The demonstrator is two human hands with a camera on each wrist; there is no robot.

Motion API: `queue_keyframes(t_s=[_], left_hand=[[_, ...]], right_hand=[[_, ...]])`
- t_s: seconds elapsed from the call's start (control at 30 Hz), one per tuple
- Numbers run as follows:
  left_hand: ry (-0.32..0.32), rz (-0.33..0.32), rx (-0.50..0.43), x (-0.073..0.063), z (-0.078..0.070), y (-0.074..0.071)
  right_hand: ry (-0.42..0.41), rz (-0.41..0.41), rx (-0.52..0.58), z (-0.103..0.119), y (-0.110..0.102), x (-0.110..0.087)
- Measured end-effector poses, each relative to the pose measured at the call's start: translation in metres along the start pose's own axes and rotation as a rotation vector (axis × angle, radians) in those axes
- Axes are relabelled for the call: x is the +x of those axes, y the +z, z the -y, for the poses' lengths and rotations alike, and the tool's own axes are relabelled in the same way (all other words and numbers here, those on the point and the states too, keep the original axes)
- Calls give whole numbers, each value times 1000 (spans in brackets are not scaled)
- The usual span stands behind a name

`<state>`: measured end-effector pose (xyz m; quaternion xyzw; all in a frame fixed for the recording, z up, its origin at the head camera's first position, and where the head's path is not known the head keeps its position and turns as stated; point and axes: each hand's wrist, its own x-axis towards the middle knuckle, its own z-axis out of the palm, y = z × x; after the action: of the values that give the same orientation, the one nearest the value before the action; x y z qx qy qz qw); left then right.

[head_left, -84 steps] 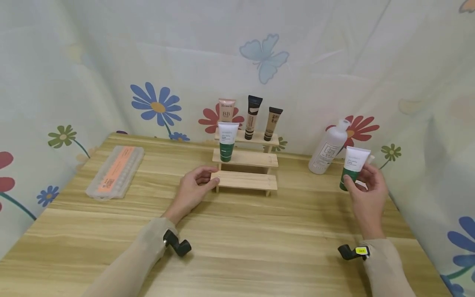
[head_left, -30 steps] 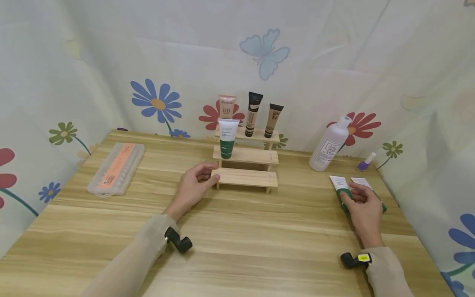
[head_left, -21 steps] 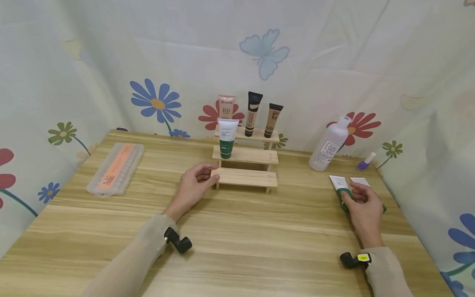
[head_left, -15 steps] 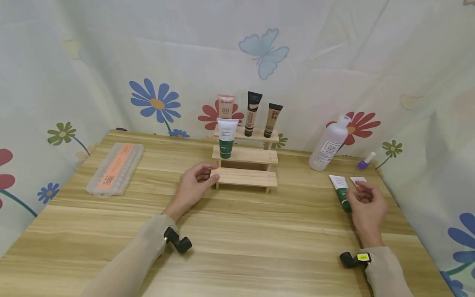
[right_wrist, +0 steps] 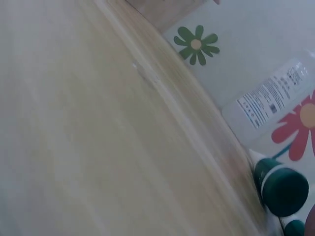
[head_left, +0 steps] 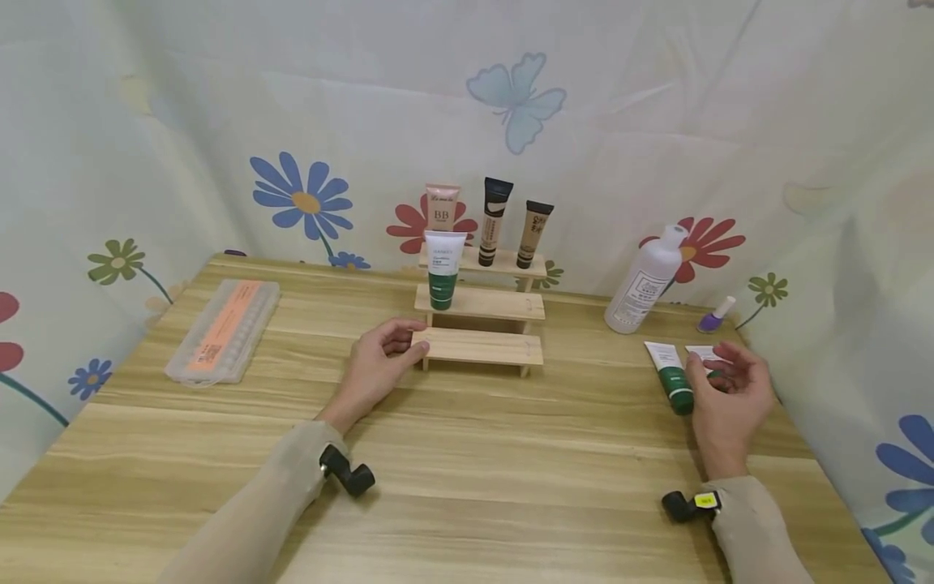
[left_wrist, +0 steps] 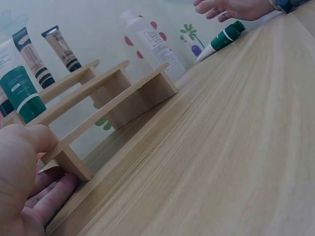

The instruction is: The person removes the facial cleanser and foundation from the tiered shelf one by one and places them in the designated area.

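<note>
My left hand (head_left: 375, 369) pinches the left end of the lowest step of a wooden tiered stand (head_left: 481, 346); in the left wrist view its thumb lies on top and fingers are below. Over the right side of the table, my right hand (head_left: 733, 405) has loosely bent, parted fingers and holds nothing. Beside its thumb lies a white-and-green cream tube (head_left: 670, 380). A second such tube (head_left: 702, 352) lies partly hidden behind the fingers. Another white-and-green tube (head_left: 444, 272) stands on the middle step. In the right wrist view, a green cap (right_wrist: 284, 191) shows at lower right.
The top step bears a pink BB cream tube (head_left: 442, 204), a black-and-beige tube (head_left: 492, 221) and a smaller black-capped tube (head_left: 535, 235). A white bottle (head_left: 644, 284) and purple nail polish (head_left: 714, 316) stand at back right. A clear plastic case (head_left: 224, 331) lies at left.
The right hand has lowered the tube it held upright; the tube now lies on the table. It has let go and shifted right, over the second tube. The left hand stays on the stand.
</note>
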<state>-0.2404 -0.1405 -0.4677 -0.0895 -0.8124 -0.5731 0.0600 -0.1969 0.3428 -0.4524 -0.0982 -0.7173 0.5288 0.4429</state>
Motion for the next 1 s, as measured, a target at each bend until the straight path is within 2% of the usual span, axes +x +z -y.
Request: queue_keyframes(t_s=[0.17, 0.3, 0.5, 0.63, 1.0], left_hand=[[-11, -12, 20, -2, 0, -4], [-8, 3, 7, 0, 0, -2], [-5, 4, -2, 2, 0, 1], [-20, 3, 6, 1, 0, 1], [-15, 5, -9, 2, -2, 1]], right_hand=[[-20, 102, 163, 15, 21, -1], [-30, 207, 308, 35, 39, -3], [-30, 354, 431, 66, 72, -10], [-24, 405, 481, 80, 94, -16], [-19, 548, 477, 114, 151, -43]])
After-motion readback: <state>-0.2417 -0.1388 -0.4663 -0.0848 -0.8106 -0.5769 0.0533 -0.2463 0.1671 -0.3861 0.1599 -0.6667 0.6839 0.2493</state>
